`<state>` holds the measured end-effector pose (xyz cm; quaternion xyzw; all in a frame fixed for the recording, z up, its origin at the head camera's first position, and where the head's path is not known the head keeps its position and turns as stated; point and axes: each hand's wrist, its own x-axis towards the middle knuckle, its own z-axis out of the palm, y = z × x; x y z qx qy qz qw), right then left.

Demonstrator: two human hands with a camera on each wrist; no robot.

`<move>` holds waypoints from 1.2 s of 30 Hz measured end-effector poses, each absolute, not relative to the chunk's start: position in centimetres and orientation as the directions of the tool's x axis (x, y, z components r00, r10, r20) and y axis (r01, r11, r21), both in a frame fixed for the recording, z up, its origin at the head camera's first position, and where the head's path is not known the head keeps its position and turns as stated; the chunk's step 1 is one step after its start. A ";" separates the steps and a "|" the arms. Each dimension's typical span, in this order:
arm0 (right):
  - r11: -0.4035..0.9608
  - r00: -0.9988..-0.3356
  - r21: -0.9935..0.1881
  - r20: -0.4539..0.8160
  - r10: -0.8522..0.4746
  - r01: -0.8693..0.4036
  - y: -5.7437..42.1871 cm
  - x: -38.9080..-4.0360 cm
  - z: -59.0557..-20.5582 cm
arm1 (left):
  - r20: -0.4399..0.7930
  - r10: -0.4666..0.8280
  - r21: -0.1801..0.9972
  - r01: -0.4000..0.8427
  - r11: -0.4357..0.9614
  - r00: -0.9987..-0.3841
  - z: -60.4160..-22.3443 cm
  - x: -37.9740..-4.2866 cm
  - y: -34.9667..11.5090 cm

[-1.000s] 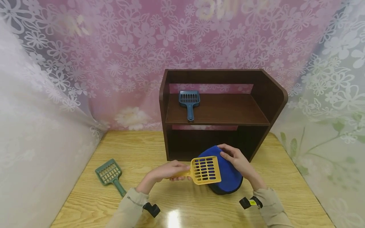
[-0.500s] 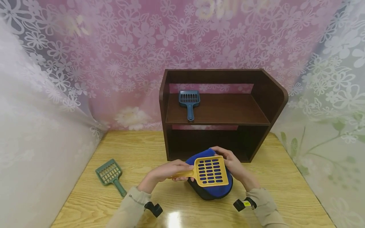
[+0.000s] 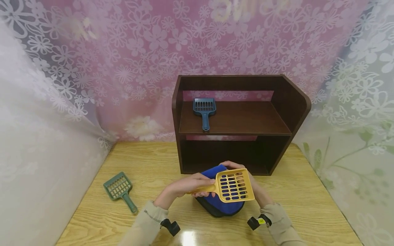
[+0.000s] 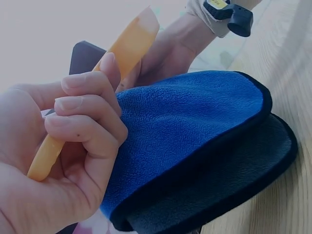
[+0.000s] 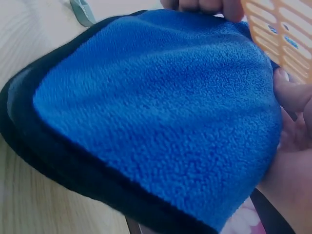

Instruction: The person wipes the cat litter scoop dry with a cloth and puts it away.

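Note:
My left hand [image 3: 189, 185] curls round the handle of a yellow slotted litter scoop [image 3: 229, 188], its blade pointing right over a cloth. That folded plush cloth [image 3: 227, 207] is blue with a black border and droops close over the table. At its far edge my right hand [image 3: 256, 187] grips it, partly covered by the scoop in the head view. The right thumb [image 5: 288, 91] lies along the cloth's edge in the right wrist view. From the left wrist, the curled left fingers [image 4: 90, 105] overlap the blue fabric.
A green litter scoop [image 3: 120, 190] lies on the wooden table [image 3: 147, 157] at left. Behind my hands stands a dark brown two-tier shelf [image 3: 246, 118], with a blue litter scoop [image 3: 205, 111] on its upper board. Floral curtains [image 3: 138, 68] enclose the back and sides.
The cloth and my right hand have moved left and slightly nearer to me, passing behind the scoop. My left hand and the yellow scoop have shifted a little right.

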<state>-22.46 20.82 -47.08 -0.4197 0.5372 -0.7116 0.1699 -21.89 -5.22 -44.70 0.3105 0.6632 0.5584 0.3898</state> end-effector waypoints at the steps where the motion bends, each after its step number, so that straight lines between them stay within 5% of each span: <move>1: -0.328 -0.626 -0.917 0.396 -0.672 -0.228 20.9 -22.4 -47.1 | -0.167 0.845 0.983 -0.024 0.180 -0.507 -44.7 -21.9 -5.2; 6: -0.125 -0.808 -0.960 0.279 -0.520 -0.251 21.9 -22.1 -47.2 | -0.153 0.827 0.987 -0.036 0.158 -0.541 -44.9 -22.1 -5.7; 10: -0.018 -0.891 -0.970 0.230 -0.392 -0.242 22.8 -22.1 -47.4 | -0.138 0.811 0.988 -0.027 0.149 -0.568 -45.0 -22.3 -6.2; 22: 0.038 -0.954 -0.974 0.209 -0.216 -0.222 24.2 -21.9 -47.3 | -0.172 0.740 0.982 -0.052 0.182 -0.650 -46.1 -22.5 -7.2; 36: -0.064 -0.985 -0.982 0.174 0.021 -0.175 22.0 -20.3 -48.3 | -0.142 0.586 0.989 -0.140 0.048 -0.798 -46.7 -21.8 -6.4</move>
